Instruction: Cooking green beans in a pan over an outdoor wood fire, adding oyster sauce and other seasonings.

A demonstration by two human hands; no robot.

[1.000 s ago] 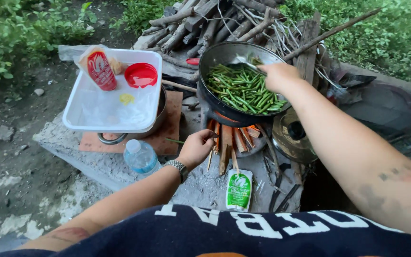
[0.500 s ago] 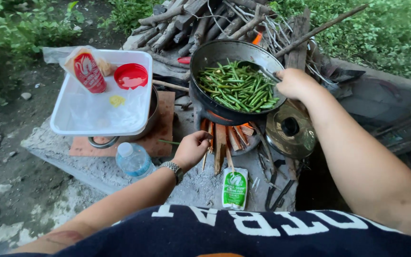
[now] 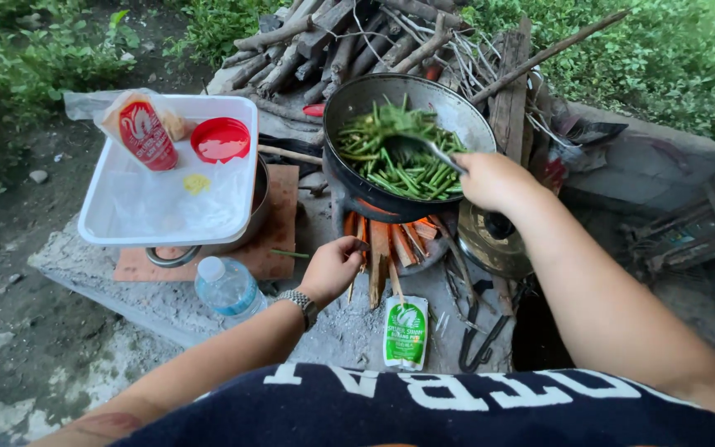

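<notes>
a rough grey concrete slab (image 3: 126, 290) carries everything, with a heap of dry firewood branches (image 3: 349, 41) behind it. the round black metal wok (image 3: 374, 194) sits over split orange-brown wood sticks (image 3: 386, 244) pushed under the stove. in the wok lie long green beans (image 3: 391, 157) — bright and firm-looking, so by my judgement the cooking is only partway through, with more stirring left. left of it, a white rectangular plastic tray (image 3: 117, 228) rests on a steel pot and holds a red sachet and a red lid. the right hand (image 3: 494, 178) is clenched round the handle of a metal ladle (image 3: 424, 149), its bowl lifting beans. the left hand (image 3: 333, 266) is curled round the end of one stick. smaller still — a clear plastic water bottle (image 3: 227, 285) and a green-and-white sachet (image 3: 405, 331).
</notes>
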